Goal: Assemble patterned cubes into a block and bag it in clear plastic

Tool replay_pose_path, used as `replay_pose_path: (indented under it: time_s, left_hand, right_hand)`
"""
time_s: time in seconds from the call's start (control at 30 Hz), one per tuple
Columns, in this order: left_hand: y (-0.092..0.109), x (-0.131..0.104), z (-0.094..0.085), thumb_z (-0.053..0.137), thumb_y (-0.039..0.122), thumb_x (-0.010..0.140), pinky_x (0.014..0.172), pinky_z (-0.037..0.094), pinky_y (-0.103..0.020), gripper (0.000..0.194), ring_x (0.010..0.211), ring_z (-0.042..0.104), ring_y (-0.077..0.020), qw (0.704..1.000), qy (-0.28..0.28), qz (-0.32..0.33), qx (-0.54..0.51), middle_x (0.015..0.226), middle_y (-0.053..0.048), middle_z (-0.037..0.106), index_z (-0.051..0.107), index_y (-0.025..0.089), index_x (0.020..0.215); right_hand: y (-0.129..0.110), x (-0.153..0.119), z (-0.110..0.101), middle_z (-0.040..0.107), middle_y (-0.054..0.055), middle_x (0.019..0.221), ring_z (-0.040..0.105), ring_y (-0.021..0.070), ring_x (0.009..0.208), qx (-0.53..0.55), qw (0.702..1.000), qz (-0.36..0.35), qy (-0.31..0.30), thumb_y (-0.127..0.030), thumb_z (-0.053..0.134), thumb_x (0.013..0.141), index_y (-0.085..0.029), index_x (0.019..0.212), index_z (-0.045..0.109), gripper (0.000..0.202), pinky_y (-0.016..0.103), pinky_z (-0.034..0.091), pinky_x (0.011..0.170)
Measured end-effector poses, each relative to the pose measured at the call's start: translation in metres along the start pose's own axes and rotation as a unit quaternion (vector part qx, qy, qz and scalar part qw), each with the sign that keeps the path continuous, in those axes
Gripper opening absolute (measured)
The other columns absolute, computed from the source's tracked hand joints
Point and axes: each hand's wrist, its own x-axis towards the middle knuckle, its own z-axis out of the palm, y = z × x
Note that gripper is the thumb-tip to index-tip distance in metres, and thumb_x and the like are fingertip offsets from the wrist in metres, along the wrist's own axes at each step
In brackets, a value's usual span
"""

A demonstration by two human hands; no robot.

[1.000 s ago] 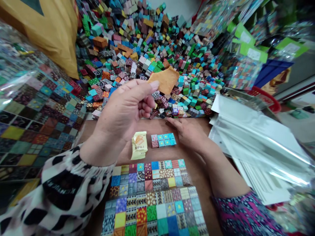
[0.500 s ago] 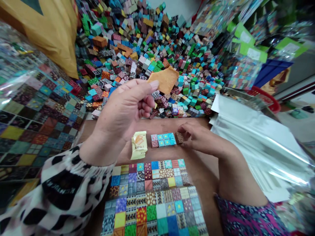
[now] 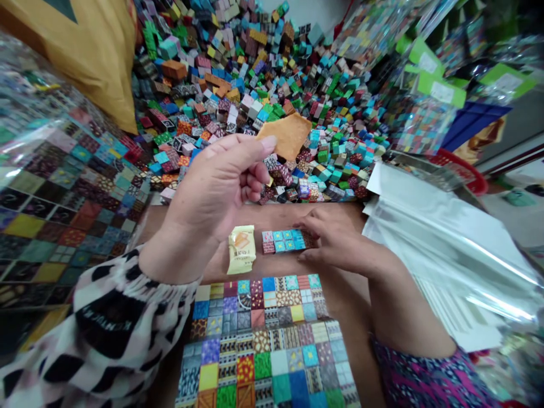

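My left hand (image 3: 216, 181) is raised over the table and pinches a bitten-looking cracker (image 3: 289, 136) between thumb and fingers. On the wood table, my right hand (image 3: 335, 238) is closed around a dark brown patterned block (image 3: 307, 240) at the right end of a short row of blocks (image 3: 284, 241). The row has pinkish blocks at its left and light-blue ones with yellow marks beside them. Its right end is partly hidden by my fingers. A small cream snack packet (image 3: 241, 249) lies left of the row.
Nearer me lie two sheets of tightly set patterned blocks (image 3: 272, 340). A large heap of loose blocks (image 3: 255, 85) rises behind the table's far edge. Clear plastic bags (image 3: 442, 243) lie at right. Bagged blocks (image 3: 63, 209) and a yellow sack (image 3: 97, 56) stand at left.
My right hand has moved slightly left, bringing the brown block up against the row's right end. The left hand with the cracker has barely moved.
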Motion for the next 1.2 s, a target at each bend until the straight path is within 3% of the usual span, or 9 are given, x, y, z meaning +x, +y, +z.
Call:
replay_pose_path:
  time_s: [0.13,0.27,0.57,0.83,1.1,1.2]
  left_hand:
    - [0.0,0.0,0.0,0.061,0.016,0.09,0.047,0.036,-0.016,0.019,0.049,0.048,-0.0044,1.0,0.001,-0.003,0.001,0.057,0.006,0.055,0.056,0.017,0.071]
    - [-0.001,-0.001,-0.001,0.061,0.013,0.091,0.048,0.035,-0.016,0.02,0.048,0.047,-0.0031,1.0,-0.008,0.016,-0.006,0.059,0.006,0.053,0.056,0.016,0.072]
    - [0.002,-0.003,0.001,0.064,0.018,0.092,0.042,0.032,-0.016,0.028,0.049,0.046,-0.0063,1.0,-0.001,0.009,0.019,0.058,0.003,0.054,0.056,0.02,0.065]
    - [-0.002,-0.001,-0.002,0.064,0.016,0.09,0.051,0.037,-0.013,0.018,0.054,0.052,-0.0013,1.0,-0.014,0.028,0.0,0.064,0.007,0.053,0.057,0.014,0.074]
    - [0.0,-0.002,0.0,0.061,0.015,0.09,0.052,0.037,-0.015,0.018,0.052,0.049,-0.0017,1.0,-0.009,0.017,0.007,0.062,0.007,0.053,0.055,0.015,0.074]
    - [0.0,-0.002,0.001,0.061,0.015,0.09,0.05,0.036,-0.016,0.019,0.051,0.048,-0.0026,1.0,-0.008,0.012,0.004,0.06,0.007,0.052,0.054,0.016,0.072]
  right_hand:
    - [-0.003,0.004,0.005,0.065,0.007,0.101,0.059,0.0232,0.091,0.006,1.0,-0.022,0.012,-0.022,0.066,0.083,-0.021,0.1,0.064,0.017,0.034,0.043,0.075]
    - [-0.001,0.006,0.008,0.067,0.006,0.097,0.06,0.0233,0.089,0.037,0.998,-0.047,0.038,-0.021,0.068,0.08,-0.021,0.098,0.064,0.018,0.035,0.044,0.076]
    - [0.003,0.001,-0.004,0.066,0.004,0.094,0.06,0.0208,0.081,0.126,0.991,-0.034,0.005,-0.036,0.067,0.083,-0.023,0.106,0.067,0.027,0.033,0.045,0.07]
    - [0.001,0.002,0.001,0.066,0.002,0.085,0.058,0.019,0.076,0.063,0.998,-0.015,0.001,-0.026,0.07,0.08,-0.022,0.098,0.066,0.019,0.032,0.042,0.066]
    - [-0.009,0.004,0.013,0.061,0.011,0.111,0.058,0.0281,0.099,-0.016,0.999,-0.016,0.029,-0.039,0.073,0.081,-0.02,0.127,0.062,0.051,0.038,0.045,0.081]
    - [-0.015,0.007,0.015,0.06,0.011,0.11,0.057,0.0286,0.1,-0.021,0.999,-0.034,0.03,-0.04,0.07,0.084,-0.022,0.126,0.063,0.047,0.037,0.045,0.079]
